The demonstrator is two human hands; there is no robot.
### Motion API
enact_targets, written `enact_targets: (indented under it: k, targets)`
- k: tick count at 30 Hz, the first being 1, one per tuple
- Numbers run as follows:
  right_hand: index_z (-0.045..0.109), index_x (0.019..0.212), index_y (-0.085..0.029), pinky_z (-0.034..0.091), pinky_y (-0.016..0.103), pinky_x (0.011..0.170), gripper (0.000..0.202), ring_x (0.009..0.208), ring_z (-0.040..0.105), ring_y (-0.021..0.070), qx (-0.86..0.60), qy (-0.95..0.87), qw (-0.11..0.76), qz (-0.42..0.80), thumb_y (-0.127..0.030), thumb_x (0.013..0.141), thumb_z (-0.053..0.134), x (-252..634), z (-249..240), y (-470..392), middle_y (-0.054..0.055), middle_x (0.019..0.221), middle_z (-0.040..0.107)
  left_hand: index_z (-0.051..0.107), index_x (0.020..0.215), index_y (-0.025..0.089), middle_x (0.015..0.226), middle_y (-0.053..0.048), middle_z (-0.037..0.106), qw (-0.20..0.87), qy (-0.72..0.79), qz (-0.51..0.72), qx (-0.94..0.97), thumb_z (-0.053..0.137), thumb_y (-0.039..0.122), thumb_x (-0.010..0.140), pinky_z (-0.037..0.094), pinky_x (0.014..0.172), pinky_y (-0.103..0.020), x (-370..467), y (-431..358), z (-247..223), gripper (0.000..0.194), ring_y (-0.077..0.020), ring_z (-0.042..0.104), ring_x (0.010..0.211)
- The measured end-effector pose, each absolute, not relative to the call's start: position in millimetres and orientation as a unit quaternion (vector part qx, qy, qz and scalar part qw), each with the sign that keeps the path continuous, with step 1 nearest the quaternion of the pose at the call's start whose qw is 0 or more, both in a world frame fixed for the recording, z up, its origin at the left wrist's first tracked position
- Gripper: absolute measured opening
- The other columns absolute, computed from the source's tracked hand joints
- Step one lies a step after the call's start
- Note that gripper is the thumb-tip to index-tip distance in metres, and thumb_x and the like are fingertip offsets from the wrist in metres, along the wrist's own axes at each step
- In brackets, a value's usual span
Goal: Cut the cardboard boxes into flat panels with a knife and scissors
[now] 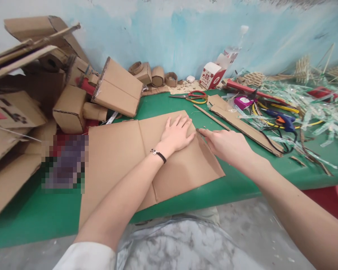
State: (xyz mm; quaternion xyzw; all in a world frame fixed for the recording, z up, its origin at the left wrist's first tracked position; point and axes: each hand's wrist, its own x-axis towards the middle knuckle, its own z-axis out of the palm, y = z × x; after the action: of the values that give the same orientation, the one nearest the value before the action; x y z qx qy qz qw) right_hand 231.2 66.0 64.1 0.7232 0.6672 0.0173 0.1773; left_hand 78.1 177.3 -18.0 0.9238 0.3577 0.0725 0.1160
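The left hand (pixel 177 134) lies ungripping on smooth, creased cardboard (pixel 115 150); the right hand (pixel 228 145) curls beside its edge, grip unclear.

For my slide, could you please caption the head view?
Left hand flat on brown cardboard, right hand at its edge.

The sheet (pixel 115 150) is plain brown; the table (pixel 236 183) is green. Patchy pale blue and white cover the wall (pixel 157 37). The bracelet (pixel 160 155) is black, the sleeve (pixel 86 257) white, the clothing (pixel 174 243) mottled white and grey. The scissors (pixel 186 96) have red and yellow handles; the glue gun (pixel 287 121) is blue and orange.
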Motion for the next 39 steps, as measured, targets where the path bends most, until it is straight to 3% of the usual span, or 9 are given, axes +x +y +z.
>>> enact_targets:
  k: [9,26,29,34,37,39]
  targets:
    - [0.055,0.161,-0.038,0.047,0.033,0.062,0.052,0.089,0.081,0.0332,0.718,0.667,0.195,0.031,-0.036,0.114,0.032,232,64,56,0.011,0.111,0.084,0.039,0.17,0.024,0.179,-0.006,0.033,0.114,0.358,0.08,0.923,0.032,0.056,0.11,0.008,0.137,-0.061,78,178,-21,0.068,-0.0294,0.023,0.167]
    - [0.05,0.165,-0.03,0.048,0.033,0.062,0.057,0.084,0.08,0.0311,0.722,0.666,0.186,0.014,-0.028,0.11,0.035,230,59,42,0.016,0.115,0.082,0.04,0.169,0.024,0.179,-0.006,0.035,0.122,0.361,0.076,0.921,0.034,0.056,0.11,0.01,0.136,-0.061,78,175,-15,0.067,-0.03,0.024,0.167]
    - [0.049,0.165,-0.032,0.05,0.035,0.062,0.057,0.085,0.08,0.0314,0.736,0.658,0.157,-0.006,-0.032,0.11,0.036,238,51,37,0.014,0.123,0.081,0.04,0.169,0.024,0.179,-0.007,0.035,0.121,0.36,0.078,0.922,0.032,0.054,0.111,0.01,0.136,-0.061,77,174,-14,0.066,-0.03,0.024,0.167]
    - [0.05,0.163,-0.043,0.051,0.035,0.064,0.053,0.092,0.078,0.0288,0.767,0.639,0.036,-0.047,-0.041,0.112,0.036,263,32,22,0.004,0.142,0.075,0.039,0.17,0.032,0.178,-0.007,0.036,0.11,0.35,0.076,0.927,0.032,0.054,0.112,0.012,0.134,-0.068,76,174,-16,0.062,-0.032,0.025,0.167]
    - [0.046,0.166,-0.039,0.05,0.036,0.063,0.056,0.086,0.075,0.0295,0.786,0.618,0.019,0.0,-0.041,0.111,0.038,274,26,23,0.009,0.134,0.077,0.048,0.164,0.032,0.177,-0.008,0.038,0.096,0.336,0.076,0.934,0.031,0.051,0.113,0.015,0.131,-0.074,76,174,-16,0.056,-0.035,0.027,0.165]
    - [0.047,0.167,-0.032,0.052,0.04,0.07,0.058,0.096,0.073,0.0336,0.776,0.629,0.014,0.054,-0.038,0.11,0.04,277,24,30,0.015,0.132,0.075,0.054,0.158,0.028,0.177,-0.009,0.039,0.086,0.321,0.081,0.94,0.031,0.043,0.114,0.019,0.128,-0.077,77,175,-15,0.052,-0.0355,0.029,0.164]
